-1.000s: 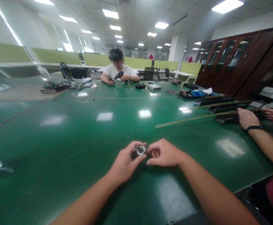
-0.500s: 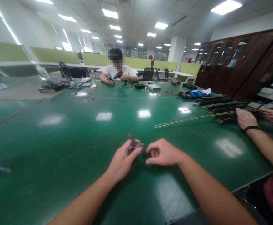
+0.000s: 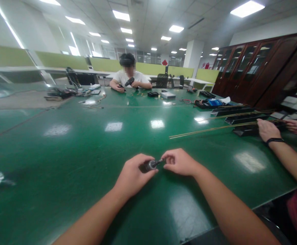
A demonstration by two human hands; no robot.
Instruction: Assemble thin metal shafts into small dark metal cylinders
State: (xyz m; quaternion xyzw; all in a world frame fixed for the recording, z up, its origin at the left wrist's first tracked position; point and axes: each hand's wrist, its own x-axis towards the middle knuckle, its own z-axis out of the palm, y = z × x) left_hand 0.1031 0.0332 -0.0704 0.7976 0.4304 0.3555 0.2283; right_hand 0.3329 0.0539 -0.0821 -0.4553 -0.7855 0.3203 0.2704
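Between the thumb and fingers of my left hand (image 3: 135, 176) is a small dark metal part (image 3: 152, 165) with a round, ringed body and a thin shaft. The shaft points right, held a little above the green table. My right hand (image 3: 180, 162) is curled, with its thumb and fingertips pinching the tip of that shaft. Part of the round body is hidden in my left palm, and the part's exact kind is too small to tell.
On the green table (image 3: 87, 149), long thin brass rods (image 3: 202, 130) lie across black channel pieces (image 3: 245, 129). A co-worker's hand (image 3: 268, 131) with a black wristband rests there. Opposite, a person (image 3: 130, 78) holds a dark tool. Boxes and a tool tray (image 3: 207, 103) stand farther back.
The metal part has turned in my left hand, so its shaft now points right instead of up and left. My right hand has closed on the shaft's tip.
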